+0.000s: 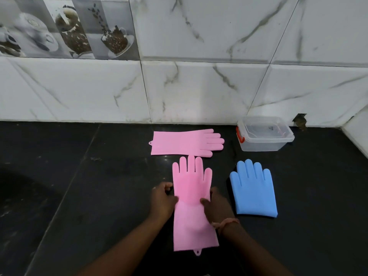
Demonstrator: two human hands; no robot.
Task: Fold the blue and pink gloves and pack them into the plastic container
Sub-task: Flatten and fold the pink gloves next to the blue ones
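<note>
Head view, looking down on black bench (pixel 79 196) against marble-tiled wall (pixel 199 86).

Near pink glove (pixel 192 204): flat at centre front, fingers toward wall, cuff toward viewer, hang tab at cuff edge. Held at wrist level from both sides.

Left hand (pixel 163 198): at glove's left edge, grip clamped on it, thumb on top, fingers curled.

Right hand (pixel 216 206): at glove's right edge, grip clamped on it, thumb over pink surface, remaining fingers behind edge. Thread band (pixel 226 223) round wrist.

Far pink glove (pixel 186 143): flat, lying crosswise behind first, fingers toward right, thumb just beside first glove's fingertips.

Blue glove (pixel 253 190): right of near pink glove, apart from it, fingers toward wall; shorter outline, lower edge straight; whether folded, cannot tell.

Container (pixel 264 134): clear plastic, lid on, red latch on left end, at wall behind blue glove. No glove visible inside.

Tiles with coffee-cup print (pixel 65 26): upper left of wall.
</note>
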